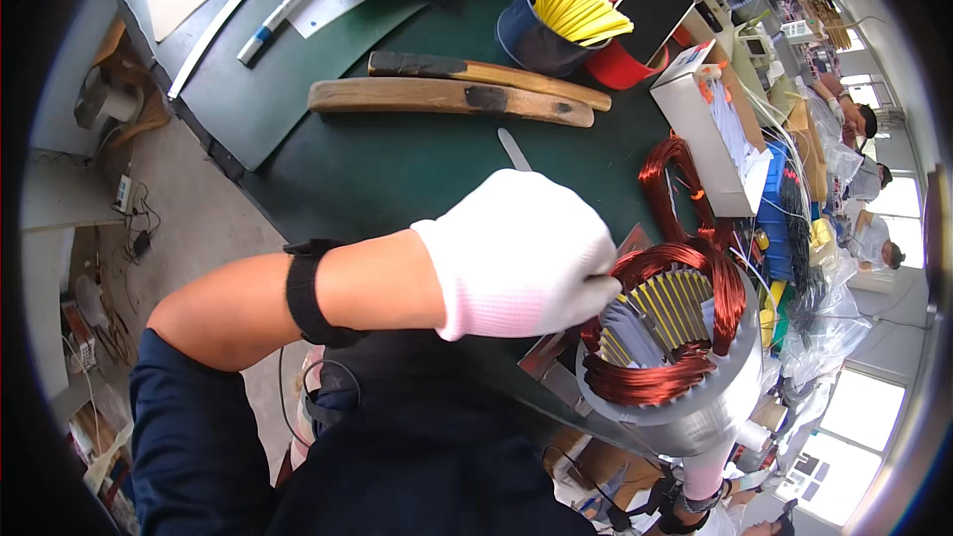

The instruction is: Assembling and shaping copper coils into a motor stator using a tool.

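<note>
My left hand [536, 248], in a white knitted glove with a pink cuff, is closed at the near left rim of a metal motor stator [675, 422]. Its fingertips are pinched together beside the slots; whatever they grip is hidden. Red-brown copper wire coils [650, 382] ring the stator's opening. Yellow slot strips [670, 303] and grey liners line the inside. My right hand [707, 471] shows mostly as a pink glove cuff below the stator, against its outer side, its fingers hidden. Another copper coil [655, 174] lies on the bench beyond, joined to the wound part.
Two wooden bars [452, 99] lie across the green bench [338, 154], near a flat pale blade [513, 149]. A dark pot holds yellow strips [581, 10], beside a red tape ring [620, 69] and a white box [705, 139]. Other people work at the far right.
</note>
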The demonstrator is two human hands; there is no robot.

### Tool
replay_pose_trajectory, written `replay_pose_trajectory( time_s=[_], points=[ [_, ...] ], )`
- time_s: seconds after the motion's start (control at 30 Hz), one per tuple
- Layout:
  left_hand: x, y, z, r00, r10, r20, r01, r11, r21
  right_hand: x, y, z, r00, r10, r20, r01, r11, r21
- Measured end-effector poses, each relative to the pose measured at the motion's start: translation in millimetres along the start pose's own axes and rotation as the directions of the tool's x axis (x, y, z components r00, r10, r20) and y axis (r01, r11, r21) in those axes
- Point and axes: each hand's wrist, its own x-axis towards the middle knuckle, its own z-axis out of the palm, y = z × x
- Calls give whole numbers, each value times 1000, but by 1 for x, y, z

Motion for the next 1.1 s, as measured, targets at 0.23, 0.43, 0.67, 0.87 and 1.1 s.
replay_pose_trajectory(
  time_s=[0.23, 0.43, 0.67, 0.87, 1.1],
  points=[
    [27, -5, 20, 996, 51, 75, -53, 998, 20, 9, -14, -28, 988, -100, 121, 144, 887, -440],
    [31, -1, 6, 975, 7, 220, -8, 1000, 5, 25, -25, -72, 950, -135, 283, 297, 677, -674],
    [42, 7, 1, 940, 8, 340, -27, 998, 50, 31, -43, -176, 889, -140, 437, 457, 339, -822],
    [49, 11, -8, 922, -56, 383, 24, 996, 89, 6, -6, -47, 847, -121, 518, 530, 261, -807],
    [56, 18, 3, 931, -52, 362, -4, 988, 153, -1, -29, -8, 850, -126, 512, 507, 462, -728]
  ],
)
